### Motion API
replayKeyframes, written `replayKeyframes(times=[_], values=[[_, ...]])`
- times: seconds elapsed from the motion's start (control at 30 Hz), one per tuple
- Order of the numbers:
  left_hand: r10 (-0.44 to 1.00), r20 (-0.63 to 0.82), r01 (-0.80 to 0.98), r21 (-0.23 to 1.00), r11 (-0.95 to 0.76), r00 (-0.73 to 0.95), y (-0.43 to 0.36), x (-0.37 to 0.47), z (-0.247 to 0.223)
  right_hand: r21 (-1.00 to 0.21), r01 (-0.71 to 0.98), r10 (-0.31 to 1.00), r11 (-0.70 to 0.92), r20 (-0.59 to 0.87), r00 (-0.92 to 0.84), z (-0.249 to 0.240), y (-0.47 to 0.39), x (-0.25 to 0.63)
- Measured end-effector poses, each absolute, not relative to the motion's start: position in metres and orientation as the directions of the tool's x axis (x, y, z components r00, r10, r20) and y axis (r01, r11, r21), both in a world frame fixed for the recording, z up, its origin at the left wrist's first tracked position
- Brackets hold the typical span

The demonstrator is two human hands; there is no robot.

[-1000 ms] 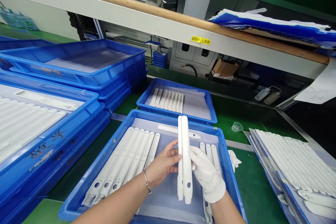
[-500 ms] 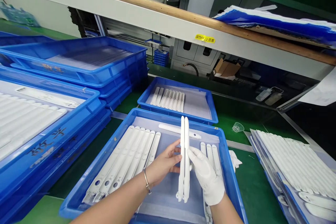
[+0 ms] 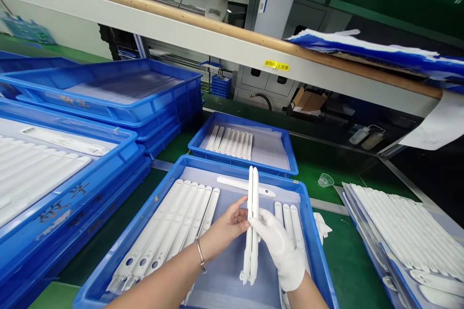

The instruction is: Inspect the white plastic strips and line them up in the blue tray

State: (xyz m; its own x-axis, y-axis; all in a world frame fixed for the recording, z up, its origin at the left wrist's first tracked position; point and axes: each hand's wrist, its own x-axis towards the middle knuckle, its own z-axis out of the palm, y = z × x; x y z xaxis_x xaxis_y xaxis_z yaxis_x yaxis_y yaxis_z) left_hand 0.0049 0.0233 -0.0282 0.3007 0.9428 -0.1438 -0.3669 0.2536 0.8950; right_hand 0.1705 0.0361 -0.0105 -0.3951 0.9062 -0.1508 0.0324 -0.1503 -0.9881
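Two long white plastic strips [image 3: 253, 246] stand face to face, upright, above the middle of a blue tray [image 3: 319, 251]. My left hand [image 3: 228, 224], bare with a silver bangle at the wrist, grips them from the left with thumb and fingers. From the right, my right hand [image 3: 281, 246], in a white glove, pinches the same pair. Several white strips [image 3: 181, 217] lie in a row at the tray's left, some with a round hole at the near end. Three more [image 3: 287, 217] lie at its right, and one strip [image 3: 246, 186] lies crosswise at the back.
Behind stands a smaller blue tray [image 3: 294, 154] with several strips. Stacked blue trays [image 3: 141, 128] rise at the left. A pile of strips on sheets [image 3: 395, 227] lies right, near a clear cup [image 3: 325, 180]. A shelf beam [image 3: 217, 38] crosses above.
The view has tilted up slightly, showing more of the fan. My right hand's fingertips have moved left across the near face of the strips, closer to my left thumb. Both hands still hold the pair.
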Motion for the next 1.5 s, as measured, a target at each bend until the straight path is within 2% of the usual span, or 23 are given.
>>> replayKeyframes(times=[0.23,0.33,0.43,0.8,1.2,1.4,1.5], values=[[0.961,-0.003,-0.217,0.974,0.065,0.275,0.025,0.003,-0.03,-0.988,0.152,0.953,0.008,-0.039,-0.302,-0.016,0.037,0.17],[0.959,-0.006,-0.2,0.978,0.066,0.284,0.026,0.003,-0.027,-0.988,0.154,0.946,0.028,-0.024,-0.324,-0.008,0.035,0.169],[0.959,-0.039,-0.217,0.971,0.103,0.28,0.028,0.004,-0.026,-0.994,0.108,0.93,0.019,-0.022,-0.366,-0.001,0.032,0.168],[0.96,-0.004,-0.216,0.974,0.066,0.279,0.024,0.005,-0.029,-1.0,-0.018,0.901,0.017,0.023,-0.432,-0.006,0.028,0.168],[0.971,-0.005,-0.051,0.999,0.017,0.239,0.023,0.002,-0.03,-0.999,-0.046,0.888,0.009,0.029,-0.459,-0.005,0.032,0.174],[0.964,-0.006,-0.094,0.995,0.032,0.266,0.022,0.003,-0.03,-0.993,-0.103,0.892,-0.065,-0.012,-0.453,-0.01,0.032,0.173],[0.958,-0.032,-0.172,0.981,0.084,0.284,0.024,0.004,-0.032,-0.99,-0.097,0.879,-0.105,-0.047,-0.474,-0.016,0.036,0.173]])
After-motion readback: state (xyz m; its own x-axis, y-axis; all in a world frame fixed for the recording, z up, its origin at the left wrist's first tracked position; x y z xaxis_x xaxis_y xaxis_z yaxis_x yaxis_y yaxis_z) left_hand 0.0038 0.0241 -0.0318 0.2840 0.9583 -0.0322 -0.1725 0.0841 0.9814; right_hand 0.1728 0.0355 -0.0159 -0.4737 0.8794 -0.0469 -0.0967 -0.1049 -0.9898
